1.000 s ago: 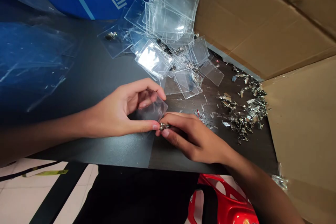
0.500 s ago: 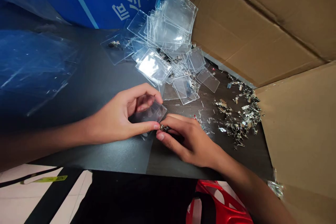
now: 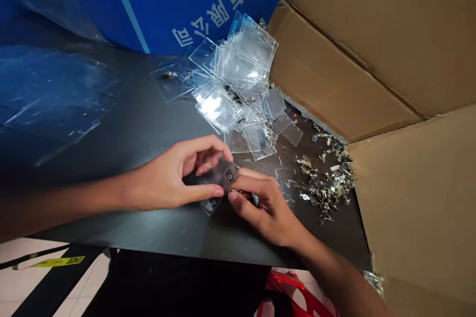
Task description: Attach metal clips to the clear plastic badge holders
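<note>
My left hand pinches a clear plastic badge holder between thumb and fingers, its lower corner tilted down toward the tabletop. My right hand holds a small metal badge clip in its fingertips, right against the holder's edge. Most of the clip is hidden by the fingers. Farther off, a heap of clear badge holders lies on the dark table, and a pile of metal clips lies to the right of my right hand.
Brown cardboard flaps wall the table's right side, and a blue printed board stands behind it. Clear plastic sheets lie at the left. A red plastic stool and a lanyard sit below the front edge.
The holder has turned in my left hand, its lower corner now showing below my thumb. My right hand stays at its edge with the clip. The whole view has shifted, with the hands lower in frame.
</note>
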The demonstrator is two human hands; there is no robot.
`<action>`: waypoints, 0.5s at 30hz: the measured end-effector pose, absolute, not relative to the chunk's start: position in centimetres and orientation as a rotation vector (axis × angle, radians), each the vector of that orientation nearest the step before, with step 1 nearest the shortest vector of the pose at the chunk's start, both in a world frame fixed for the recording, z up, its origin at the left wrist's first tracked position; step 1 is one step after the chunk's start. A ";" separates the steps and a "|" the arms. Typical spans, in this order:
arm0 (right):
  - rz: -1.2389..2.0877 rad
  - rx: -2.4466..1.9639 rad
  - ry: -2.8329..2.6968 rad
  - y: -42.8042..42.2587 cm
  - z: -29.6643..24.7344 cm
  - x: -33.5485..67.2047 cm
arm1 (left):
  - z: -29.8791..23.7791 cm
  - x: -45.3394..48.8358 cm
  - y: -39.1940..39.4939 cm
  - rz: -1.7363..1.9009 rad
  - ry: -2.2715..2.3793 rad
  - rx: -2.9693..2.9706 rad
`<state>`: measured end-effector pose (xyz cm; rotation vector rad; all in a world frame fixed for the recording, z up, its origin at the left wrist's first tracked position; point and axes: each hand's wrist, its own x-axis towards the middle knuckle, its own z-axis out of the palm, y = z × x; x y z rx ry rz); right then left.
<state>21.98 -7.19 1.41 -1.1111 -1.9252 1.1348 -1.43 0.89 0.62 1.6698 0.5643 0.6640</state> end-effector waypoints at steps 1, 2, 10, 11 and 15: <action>1.149 -1.133 -1.916 -7.2 1.4 22.1 | 0.6 -1.5 1.1 0.650 0.551 1.645; 1.158 -1.159 -1.909 -7.2 1.4 22.1 | 0.6 -1.5 1.3 0.639 0.547 1.613; 1.057 -1.338 -1.583 -6.8 0.5 22.6 | -0.1 -2.0 2.5 0.543 0.618 1.271; 1.100 -1.323 -1.508 -6.7 0.3 22.7 | -0.2 -2.0 2.5 0.517 0.620 1.235; 1.279 -1.230 -1.289 -6.5 0.1 22.4 | -0.8 -2.1 2.1 0.379 0.572 1.160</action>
